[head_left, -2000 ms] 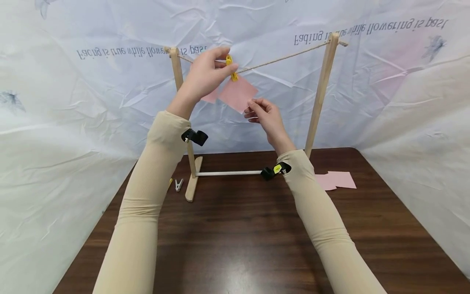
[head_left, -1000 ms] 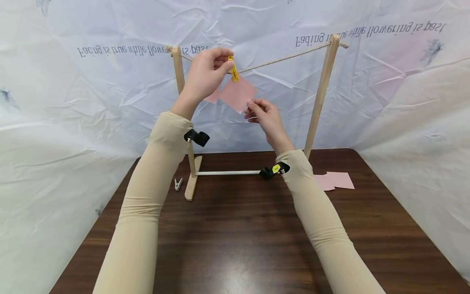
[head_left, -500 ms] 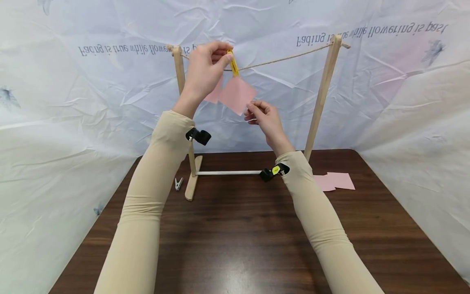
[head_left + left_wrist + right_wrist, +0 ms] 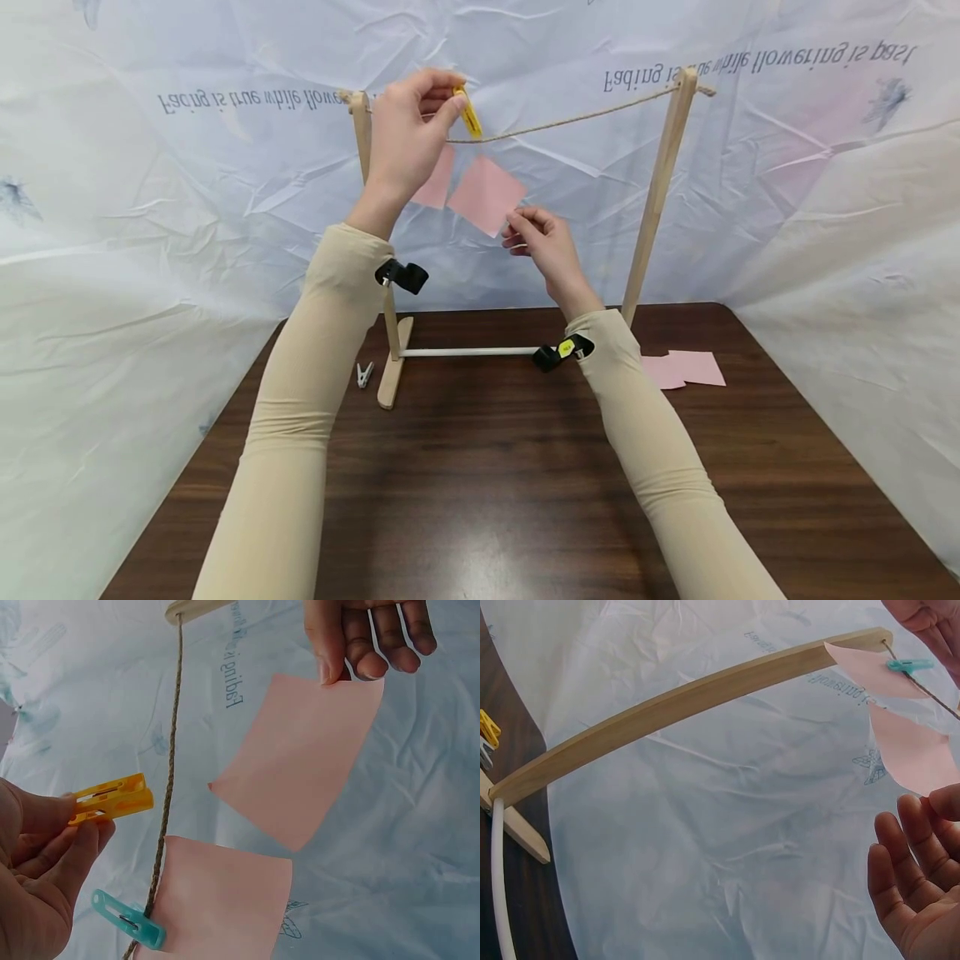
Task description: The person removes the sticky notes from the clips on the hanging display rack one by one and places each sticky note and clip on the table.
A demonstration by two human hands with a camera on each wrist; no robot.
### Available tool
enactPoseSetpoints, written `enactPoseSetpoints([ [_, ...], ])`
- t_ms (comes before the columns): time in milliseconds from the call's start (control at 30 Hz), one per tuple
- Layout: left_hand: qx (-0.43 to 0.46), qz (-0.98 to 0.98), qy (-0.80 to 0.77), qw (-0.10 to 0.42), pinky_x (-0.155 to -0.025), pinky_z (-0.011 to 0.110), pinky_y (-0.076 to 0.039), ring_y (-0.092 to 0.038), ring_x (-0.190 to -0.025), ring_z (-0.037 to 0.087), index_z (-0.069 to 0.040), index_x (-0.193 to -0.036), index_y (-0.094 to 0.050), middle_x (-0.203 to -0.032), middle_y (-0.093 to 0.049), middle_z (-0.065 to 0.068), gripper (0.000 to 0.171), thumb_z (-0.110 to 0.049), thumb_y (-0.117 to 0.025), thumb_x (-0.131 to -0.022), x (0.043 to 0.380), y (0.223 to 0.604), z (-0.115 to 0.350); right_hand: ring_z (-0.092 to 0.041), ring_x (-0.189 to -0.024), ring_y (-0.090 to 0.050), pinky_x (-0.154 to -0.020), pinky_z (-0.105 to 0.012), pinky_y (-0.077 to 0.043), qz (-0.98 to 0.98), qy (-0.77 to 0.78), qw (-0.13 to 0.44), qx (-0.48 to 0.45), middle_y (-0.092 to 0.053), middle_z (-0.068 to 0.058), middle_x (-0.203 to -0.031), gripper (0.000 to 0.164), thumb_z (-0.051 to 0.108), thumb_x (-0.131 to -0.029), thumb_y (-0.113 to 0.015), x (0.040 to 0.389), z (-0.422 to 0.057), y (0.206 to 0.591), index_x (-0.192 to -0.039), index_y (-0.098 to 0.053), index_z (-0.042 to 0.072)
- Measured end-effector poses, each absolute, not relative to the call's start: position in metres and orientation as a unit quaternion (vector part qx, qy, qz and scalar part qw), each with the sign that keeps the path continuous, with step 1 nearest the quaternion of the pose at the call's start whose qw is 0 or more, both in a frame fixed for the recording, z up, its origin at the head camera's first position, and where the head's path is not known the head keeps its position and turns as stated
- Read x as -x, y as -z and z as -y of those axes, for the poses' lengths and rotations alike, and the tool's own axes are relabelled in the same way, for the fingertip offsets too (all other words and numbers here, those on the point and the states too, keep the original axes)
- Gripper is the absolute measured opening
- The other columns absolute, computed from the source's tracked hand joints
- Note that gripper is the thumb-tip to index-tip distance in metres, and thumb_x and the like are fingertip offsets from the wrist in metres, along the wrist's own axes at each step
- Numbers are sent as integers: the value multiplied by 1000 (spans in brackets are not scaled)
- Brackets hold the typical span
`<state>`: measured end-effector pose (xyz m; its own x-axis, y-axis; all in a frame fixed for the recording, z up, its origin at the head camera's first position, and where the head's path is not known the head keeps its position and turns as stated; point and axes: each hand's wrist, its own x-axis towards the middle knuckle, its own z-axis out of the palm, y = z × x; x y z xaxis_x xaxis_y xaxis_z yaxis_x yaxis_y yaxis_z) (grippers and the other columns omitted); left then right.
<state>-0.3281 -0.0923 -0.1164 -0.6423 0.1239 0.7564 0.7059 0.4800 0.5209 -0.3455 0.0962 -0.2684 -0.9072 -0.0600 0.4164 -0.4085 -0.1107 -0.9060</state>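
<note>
Clothespin (image 4: 468,113) pinched in my left hand (image 4: 408,129), just beside the rope (image 4: 570,122)! My right hand (image 4: 549,250) pinches pink paper (image 4: 486,196) below the rope.

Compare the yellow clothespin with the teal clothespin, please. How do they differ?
The yellow clothespin is pinched by the left hand; the teal clothespin has no hand on it. The yellow one is apart from the rope, while the teal one is clipped on it. The yellow one grips no paper; the teal one holds a hanging pink sheet. Both are spring clips.
</note>
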Motion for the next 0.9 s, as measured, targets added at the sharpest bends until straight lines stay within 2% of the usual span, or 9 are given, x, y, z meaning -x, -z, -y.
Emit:
enactPoseSetpoints([
  [267,264,787,455,322,-88,20,-52,-66,-99,12,-4,-123,-70,-106,-68,7,28,-16,-68,-98,328,116,96,-16,-82,-68,-84,-39,-56,657,-723,120,-179,-68,-2,-88,18,20,-102,-62,347,-98,271,-110,-68,5],
  [533,288,766,492,296,-93,23,-50,-65,-105,15,-3,-129,-67,-112,-67,9,37,-17,-73,-95,333,118,102,-19,-84,-68,-83,-38,-56,662,-717,119,-184,-68,-2,-88,20,22,-103,-62,345,-100,275,-109,-68,4],
  [700,295,745,525,286,-92,25,-51,-65,-102,17,-3,-126,-68,-109,-68,7,37,-15,-75,-93,335,121,106,-22,-85,-68,-84,-40,-56,665,-715,116,-182,-68,-3,-89,19,22,-103,-62,342,-99,278,-109,-69,5],
  [900,295,720,558,289,-89,25,-52,-65,-101,18,-2,-124,-69,-105,-67,5,36,-14,-77,-91,331,121,112,-20,-83,-68,-78,-30,-56,657,-726,112,-169,-68,-1,-87,17,20,-102,-63,342,-103,280,-109,-68,6],
])
